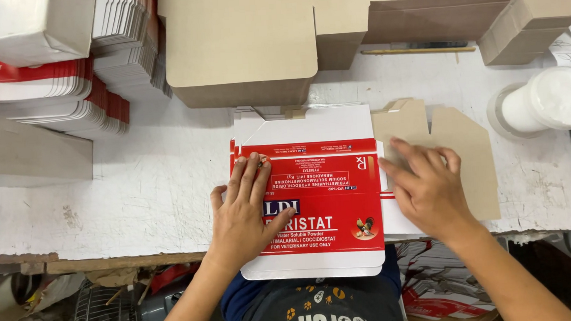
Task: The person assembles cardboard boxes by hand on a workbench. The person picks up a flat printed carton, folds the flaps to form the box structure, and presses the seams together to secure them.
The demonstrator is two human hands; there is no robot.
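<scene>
Left hand [244,212] flat, fingers spread, pinning red carton blank [314,198]. Right hand [429,188] open on blank's right edge. Risk: uneven pressure shifts blank, skews crease.

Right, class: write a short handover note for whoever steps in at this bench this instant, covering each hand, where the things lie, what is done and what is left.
Left hand: flat, palm down on the red and white flat carton, pressing its left part.
Right hand: flat, at the carton's right edge, partly over the brown cardboard piece beside it.
Carton lies unfolded at the front edge of the white table. Stacks of flat cartons sit at the far left; open brown boxes behind.
Done: carton laid out flat.
Left: no flap folded yet.
</scene>
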